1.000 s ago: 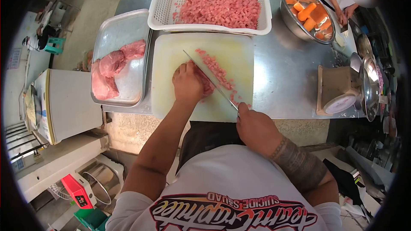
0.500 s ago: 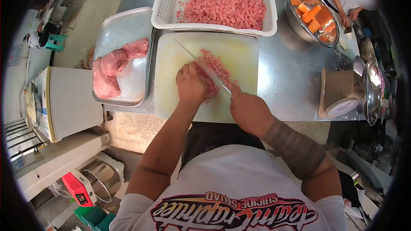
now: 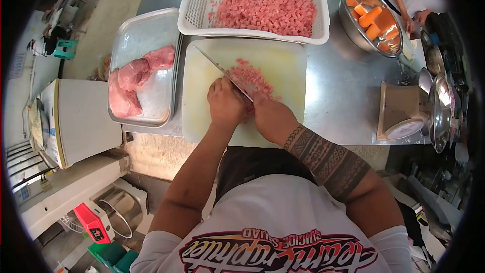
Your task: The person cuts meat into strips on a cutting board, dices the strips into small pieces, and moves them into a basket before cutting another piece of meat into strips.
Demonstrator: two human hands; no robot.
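Note:
On the white cutting board (image 3: pixel 202 121), my left hand (image 3: pixel 225 100) presses down on a piece of raw meat, its fingers curled. Most of that piece is hidden under both hands. My right hand (image 3: pixel 273 116) is closed around the handle of a long knife (image 3: pixel 216 64), whose blade slants up and left right beside my left knuckles. Small diced meat (image 3: pixel 250 75) lies loose along the blade's right side. Behind the board, a white perforated basket (image 3: pixel 194 12) holds a heap of diced meat (image 3: pixel 270 2).
To the left, a metal tray (image 3: pixel 161 83) carries several large raw meat pieces (image 3: pixel 134 73). A steel bowl (image 3: pixel 348 25) of orange chunks (image 3: pixel 371 16) stands back right, with a weighing scale (image 3: pixel 401 111) nearer. Another person's hand (image 3: pixel 408 23) shows at the far right.
My right hand and the knife have shifted left and slightly up, bringing the blade close against my left fingers. My left hand stays on the meat.

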